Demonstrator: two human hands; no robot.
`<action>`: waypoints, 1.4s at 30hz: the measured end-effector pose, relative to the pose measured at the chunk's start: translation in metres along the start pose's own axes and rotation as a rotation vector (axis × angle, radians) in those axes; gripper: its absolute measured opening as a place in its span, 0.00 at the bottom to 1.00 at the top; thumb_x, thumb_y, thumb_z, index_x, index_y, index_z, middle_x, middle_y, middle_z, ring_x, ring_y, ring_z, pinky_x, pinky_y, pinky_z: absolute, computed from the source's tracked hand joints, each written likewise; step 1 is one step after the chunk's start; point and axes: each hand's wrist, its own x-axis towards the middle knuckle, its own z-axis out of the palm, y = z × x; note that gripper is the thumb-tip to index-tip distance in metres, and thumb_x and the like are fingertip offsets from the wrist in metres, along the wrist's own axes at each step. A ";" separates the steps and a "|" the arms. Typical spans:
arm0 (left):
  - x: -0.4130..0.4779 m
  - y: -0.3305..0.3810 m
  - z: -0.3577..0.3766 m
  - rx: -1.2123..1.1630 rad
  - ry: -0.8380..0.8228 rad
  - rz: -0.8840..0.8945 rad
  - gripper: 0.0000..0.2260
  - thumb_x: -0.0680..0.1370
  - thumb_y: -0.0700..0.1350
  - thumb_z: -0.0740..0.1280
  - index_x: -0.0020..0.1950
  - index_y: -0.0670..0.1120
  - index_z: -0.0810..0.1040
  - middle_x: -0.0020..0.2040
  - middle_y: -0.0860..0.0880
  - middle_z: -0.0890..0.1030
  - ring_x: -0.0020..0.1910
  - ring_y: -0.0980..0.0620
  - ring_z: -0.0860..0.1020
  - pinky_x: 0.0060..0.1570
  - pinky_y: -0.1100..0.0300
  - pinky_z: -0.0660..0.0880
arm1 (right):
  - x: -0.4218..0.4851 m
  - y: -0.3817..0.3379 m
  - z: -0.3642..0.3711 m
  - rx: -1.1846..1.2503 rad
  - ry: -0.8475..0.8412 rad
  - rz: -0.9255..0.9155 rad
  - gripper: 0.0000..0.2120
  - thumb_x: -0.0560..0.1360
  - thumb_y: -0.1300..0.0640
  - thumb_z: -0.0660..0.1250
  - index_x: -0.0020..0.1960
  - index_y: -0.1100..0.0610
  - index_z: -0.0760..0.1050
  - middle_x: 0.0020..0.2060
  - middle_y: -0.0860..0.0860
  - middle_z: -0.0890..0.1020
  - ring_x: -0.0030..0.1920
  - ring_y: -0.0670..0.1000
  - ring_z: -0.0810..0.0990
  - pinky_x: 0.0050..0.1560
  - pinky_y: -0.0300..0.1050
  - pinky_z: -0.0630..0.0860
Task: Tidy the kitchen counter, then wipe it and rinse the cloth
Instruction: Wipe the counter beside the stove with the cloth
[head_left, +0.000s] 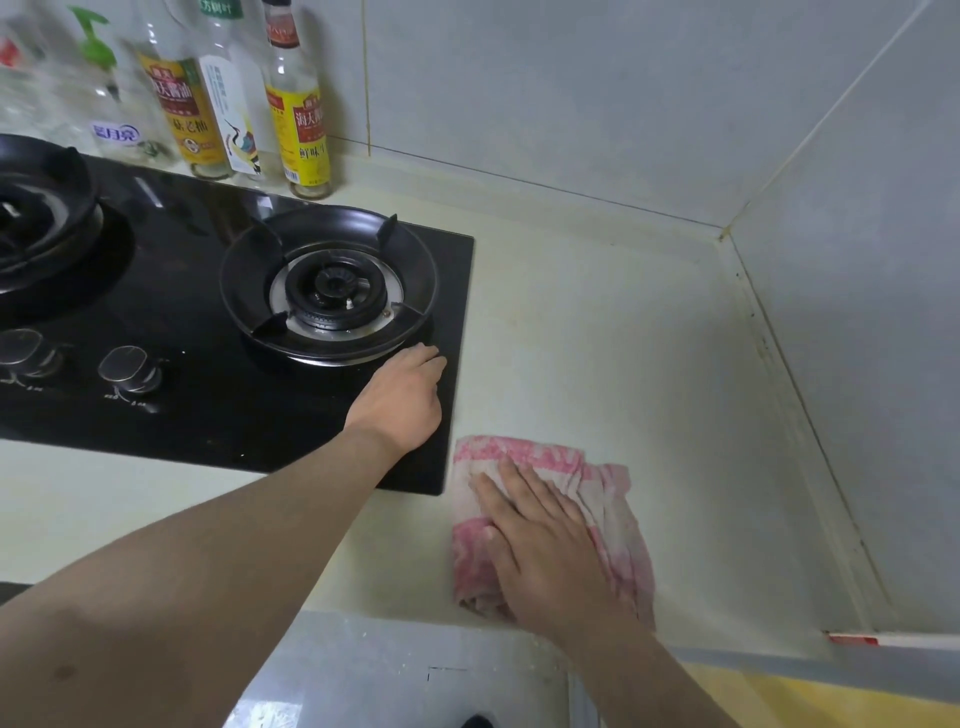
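Note:
A pink and white cloth (610, 512) lies spread on the pale counter (623, 338), just right of the black gas hob (208, 405). My right hand (545, 545) presses flat on the cloth with straight fingers. My left hand (402, 397) rests on the hob's front right corner, beside the right burner ring (327, 286), its fingertips curled down onto the glass and holding nothing.
Several sauce and oil bottles (304, 119) stand in a row against the tiled wall behind the hob. A second burner (41, 218) is at the far left, with two knobs (127, 369) in front. The counter ends in a corner (722, 234) at the right wall.

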 end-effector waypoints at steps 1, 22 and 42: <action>0.000 0.000 0.000 -0.003 -0.007 -0.003 0.22 0.81 0.38 0.57 0.75 0.43 0.65 0.76 0.47 0.63 0.77 0.50 0.57 0.75 0.58 0.52 | 0.001 0.004 -0.002 -0.007 -0.008 -0.012 0.27 0.80 0.41 0.36 0.78 0.38 0.44 0.78 0.39 0.43 0.76 0.40 0.37 0.75 0.42 0.34; 0.005 0.003 -0.001 0.036 0.012 -0.101 0.23 0.80 0.40 0.56 0.76 0.44 0.63 0.77 0.48 0.62 0.76 0.51 0.56 0.73 0.61 0.49 | 0.127 0.033 -0.030 -0.023 0.069 -0.008 0.27 0.81 0.42 0.47 0.79 0.41 0.50 0.80 0.44 0.50 0.79 0.46 0.45 0.76 0.45 0.36; 0.009 0.009 -0.003 0.109 -0.049 -0.147 0.26 0.82 0.54 0.55 0.79 0.49 0.56 0.79 0.52 0.54 0.78 0.55 0.51 0.72 0.63 0.41 | 0.195 0.057 -0.049 -0.072 0.016 0.004 0.33 0.80 0.37 0.45 0.80 0.48 0.42 0.80 0.46 0.43 0.79 0.47 0.39 0.78 0.51 0.39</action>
